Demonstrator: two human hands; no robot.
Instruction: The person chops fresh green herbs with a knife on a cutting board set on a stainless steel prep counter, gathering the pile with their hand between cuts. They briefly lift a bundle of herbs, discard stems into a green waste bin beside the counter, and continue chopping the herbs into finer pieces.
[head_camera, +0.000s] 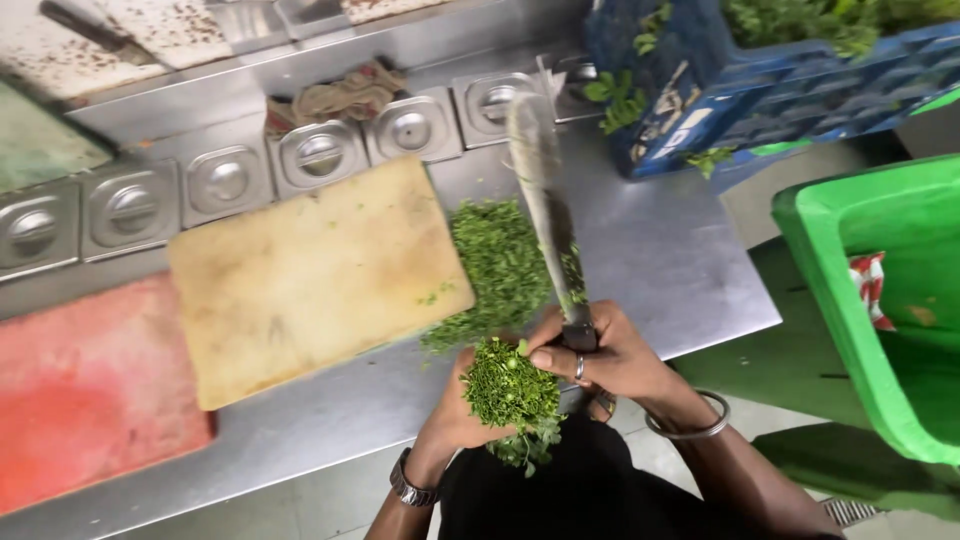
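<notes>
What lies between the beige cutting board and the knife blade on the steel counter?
In the head view, a pile of chopped green herbs lies on the counter between the beige cutting board and the knife blade.

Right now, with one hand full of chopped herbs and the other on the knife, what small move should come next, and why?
Probably tip the left hand over the pile of chopped greens on the steel counter and let its herb handful drop there. That hand is cupped full at the counter's edge, bits already hanging off, while the right hand grips the knife, blade over the pile.
</notes>
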